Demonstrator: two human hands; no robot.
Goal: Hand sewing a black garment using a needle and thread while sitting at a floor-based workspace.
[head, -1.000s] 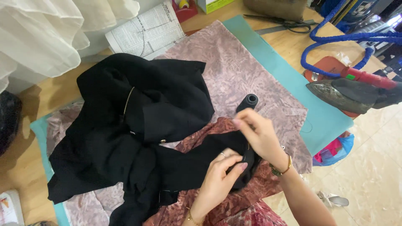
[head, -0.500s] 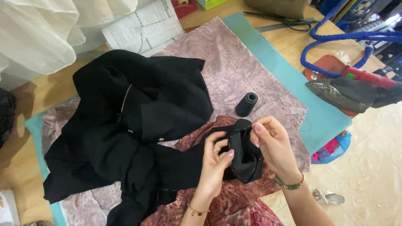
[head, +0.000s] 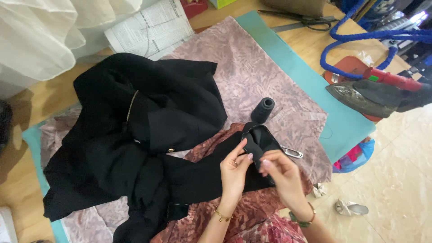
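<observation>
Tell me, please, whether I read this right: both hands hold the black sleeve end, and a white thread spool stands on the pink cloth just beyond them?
Not quite: the thread spool is black, not white, as the head view shows. The rest holds: the left hand and right hand both hold the black sleeve end, and the spool stands on the pink cloth just beyond them.
</observation>
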